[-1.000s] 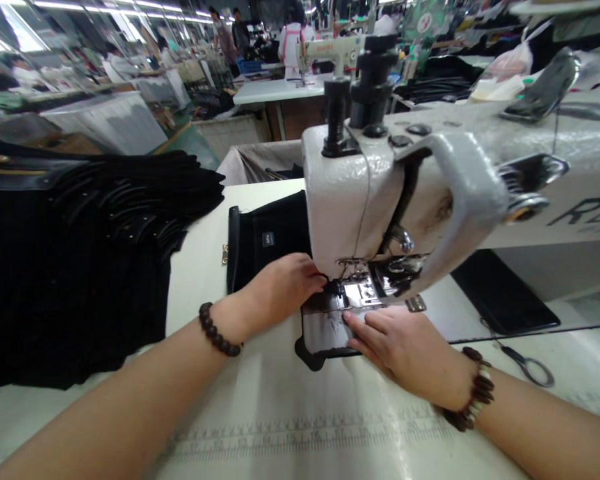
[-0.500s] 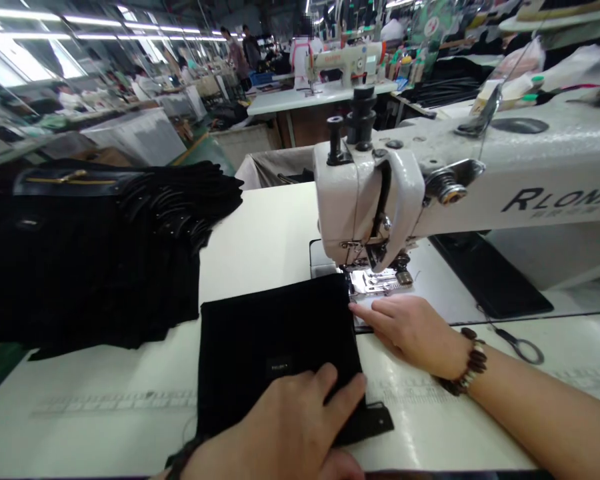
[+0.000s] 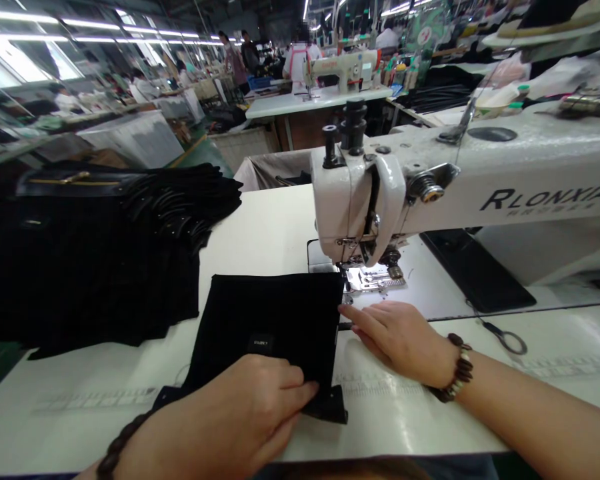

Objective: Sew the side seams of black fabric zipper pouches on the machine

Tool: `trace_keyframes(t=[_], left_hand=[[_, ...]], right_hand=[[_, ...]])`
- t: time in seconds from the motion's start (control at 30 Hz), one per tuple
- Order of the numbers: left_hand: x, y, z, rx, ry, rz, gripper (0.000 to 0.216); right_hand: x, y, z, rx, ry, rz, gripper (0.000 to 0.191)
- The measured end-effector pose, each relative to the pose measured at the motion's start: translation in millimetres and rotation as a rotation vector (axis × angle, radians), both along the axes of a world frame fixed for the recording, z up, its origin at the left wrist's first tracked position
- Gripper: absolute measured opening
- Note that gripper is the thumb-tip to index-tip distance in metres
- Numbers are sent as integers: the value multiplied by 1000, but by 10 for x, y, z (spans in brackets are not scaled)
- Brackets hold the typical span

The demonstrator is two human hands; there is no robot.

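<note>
A black fabric panel (image 3: pixel 275 307) with a small label (image 3: pixel 261 343) lies on the white table, its far right corner at the presser foot (image 3: pixel 347 280) of the sewing machine (image 3: pixel 360 207). My left hand (image 3: pixel 260 407) is closed on the near part of the panel, fingers bent over the cloth; its thumb is partly hidden. A flap with a small stud (image 3: pixel 333 403) sticks out beside it. With the index finger stretched out, my right hand (image 3: pixel 390 333) touches the panel's right edge just in front of the foot and holds nothing.
A thick stack of black fabric pieces (image 3: pixel 90 267) is on the left of the table. Small thread snips (image 3: pixel 505 338) lie right of my right wrist, near a black pad (image 3: pixel 480 273). Ruler markings (image 3: pixel 380 390) run along the table. Behind stands another sewing machine (image 3: pixel 343 70) with a person.
The panel has turned, its near end swinging left, and its far edge now lies level. My left hand has moved left and its spread fingers have drawn in. The view has shifted slightly.
</note>
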State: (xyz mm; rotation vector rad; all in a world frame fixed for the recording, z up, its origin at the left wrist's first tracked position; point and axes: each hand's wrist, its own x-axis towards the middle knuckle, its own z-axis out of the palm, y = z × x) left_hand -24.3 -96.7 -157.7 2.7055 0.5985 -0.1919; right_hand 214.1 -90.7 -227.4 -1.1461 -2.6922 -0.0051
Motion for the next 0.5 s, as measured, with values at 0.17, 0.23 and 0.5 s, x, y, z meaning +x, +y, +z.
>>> trace_keyframes(t=[0.17, 0.23, 0.5], left_hand=[[344, -164, -132, 132, 90, -223, 14], [436, -233, -198, 174, 111, -206, 17], [566, -244, -271, 127, 93, -161, 13]], right_hand=[[59, 17, 42, -122, -13, 129, 35], [92, 27, 62, -144, 6, 140, 34], [110, 44, 83, -159, 4, 139, 32]])
